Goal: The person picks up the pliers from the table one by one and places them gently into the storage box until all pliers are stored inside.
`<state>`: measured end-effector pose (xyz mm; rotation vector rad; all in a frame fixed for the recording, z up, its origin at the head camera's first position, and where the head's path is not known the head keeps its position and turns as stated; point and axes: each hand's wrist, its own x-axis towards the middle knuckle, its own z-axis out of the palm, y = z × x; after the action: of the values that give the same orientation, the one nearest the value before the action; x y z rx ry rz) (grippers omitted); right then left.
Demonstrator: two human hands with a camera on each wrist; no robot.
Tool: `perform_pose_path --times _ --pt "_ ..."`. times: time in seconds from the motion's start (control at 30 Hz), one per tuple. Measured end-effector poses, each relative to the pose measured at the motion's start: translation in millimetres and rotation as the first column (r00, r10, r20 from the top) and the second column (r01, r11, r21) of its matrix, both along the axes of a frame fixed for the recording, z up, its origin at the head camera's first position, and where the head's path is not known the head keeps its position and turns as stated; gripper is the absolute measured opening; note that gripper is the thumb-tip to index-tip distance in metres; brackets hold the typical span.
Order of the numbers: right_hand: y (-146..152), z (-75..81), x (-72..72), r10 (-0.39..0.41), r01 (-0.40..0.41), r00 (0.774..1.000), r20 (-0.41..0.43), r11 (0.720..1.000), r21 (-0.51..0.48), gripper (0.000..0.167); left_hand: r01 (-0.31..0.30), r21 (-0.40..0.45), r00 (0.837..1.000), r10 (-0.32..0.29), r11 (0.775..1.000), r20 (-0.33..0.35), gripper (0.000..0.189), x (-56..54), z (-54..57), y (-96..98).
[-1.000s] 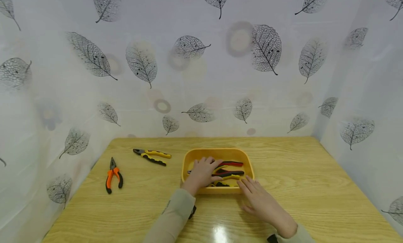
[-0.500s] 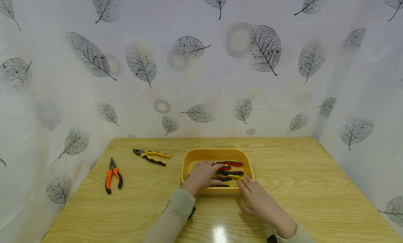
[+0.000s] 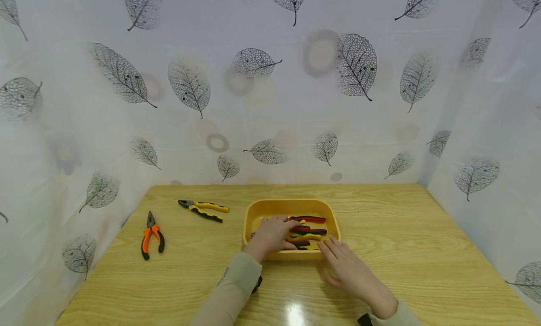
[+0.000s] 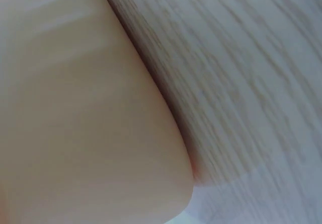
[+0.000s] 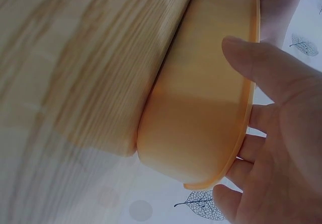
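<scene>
In the head view my left hand [image 3: 270, 234] reaches into a yellow plastic bin [image 3: 291, 255] and lies over several pairs of pliers. Its fingertips are hidden among them, so I cannot tell whether they pinch one. Red-and-black pliers handles [image 3: 310, 219] lie near the bin's back wall, and a yellow-and-black handle [image 3: 310, 237] shows nearer the front. My right hand [image 3: 351, 274] rests its fingers on the front right rim. The right wrist view shows the thumb outside the bin wall [image 5: 201, 93], apart from the fingers, which reach over the rim.
Left of the bin, yellow-and-black combination pliers [image 3: 204, 211] and orange-and-black needle-nose pliers [image 3: 152, 236] lie on the wooden table [image 3: 198, 274]. A leaf-patterned curtain [image 3: 270, 110] encloses the back and sides. The bin's outer wall [image 4: 90, 108] fills much of the left wrist view.
The pliers under my left hand have shifted about in the bin, and different handles show beside its fingers. My left hand has barely moved; my right hand stays on the rim.
</scene>
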<state>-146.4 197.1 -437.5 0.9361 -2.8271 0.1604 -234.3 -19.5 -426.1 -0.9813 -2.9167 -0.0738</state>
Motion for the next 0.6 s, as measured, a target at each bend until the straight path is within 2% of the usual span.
perform_pose_path --times 0.37,0.6 --pt "-1.2 -0.9 -0.7 0.014 -0.015 0.999 -0.043 1.0 -0.007 0.073 0.01 -0.041 1.0 -0.011 0.999 -0.018 0.062 0.1 -1.4 -0.3" --pt "0.1 -3.0 -1.3 0.009 -0.009 1.0 -0.025 1.0 -0.002 0.074 0.016 -0.07 0.999 -0.019 0.997 -0.048 0.061 -0.9 -2.2 -0.7"
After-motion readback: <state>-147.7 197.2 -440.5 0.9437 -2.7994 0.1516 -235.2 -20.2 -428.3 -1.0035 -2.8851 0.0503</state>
